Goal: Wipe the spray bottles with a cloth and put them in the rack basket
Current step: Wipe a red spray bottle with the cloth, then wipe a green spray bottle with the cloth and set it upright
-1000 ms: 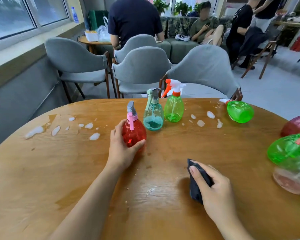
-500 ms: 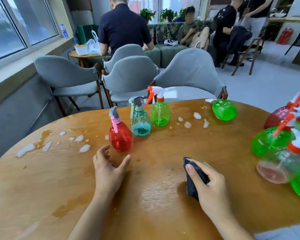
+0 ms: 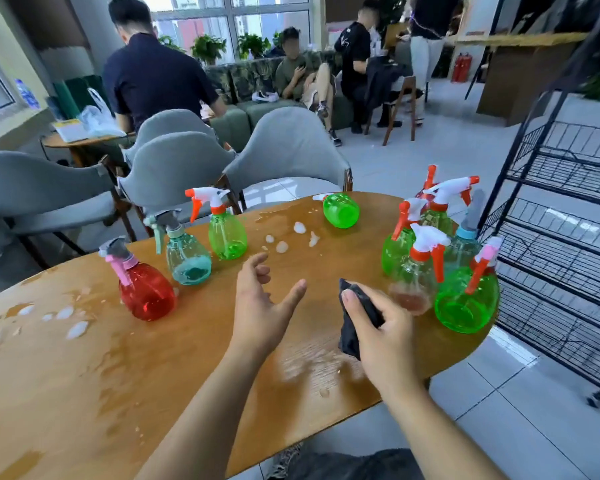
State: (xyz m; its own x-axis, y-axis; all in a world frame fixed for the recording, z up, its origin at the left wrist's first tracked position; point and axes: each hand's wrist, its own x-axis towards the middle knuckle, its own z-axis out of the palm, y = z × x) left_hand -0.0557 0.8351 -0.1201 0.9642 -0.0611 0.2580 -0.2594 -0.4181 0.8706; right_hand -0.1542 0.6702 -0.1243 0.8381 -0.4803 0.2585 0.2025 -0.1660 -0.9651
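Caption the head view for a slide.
Right hand grips dark cloth; open left hand hovers over wet wooden table.

Right hand (image 3: 381, 327) grips a dark cloth (image 3: 352, 327); left hand (image 3: 260, 306) hovers empty over the wet table (image 3: 84, 375).

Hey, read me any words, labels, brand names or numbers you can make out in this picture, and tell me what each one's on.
No text is readable.
Spray bottles, such as the red spray bottle: no labels visible.
Yellow-and-white box on the far side table: printing too blurred to read.
Water bottle on the window sill: label too small to read.
Black T-shirt of a seated person: pale marking, illegible.
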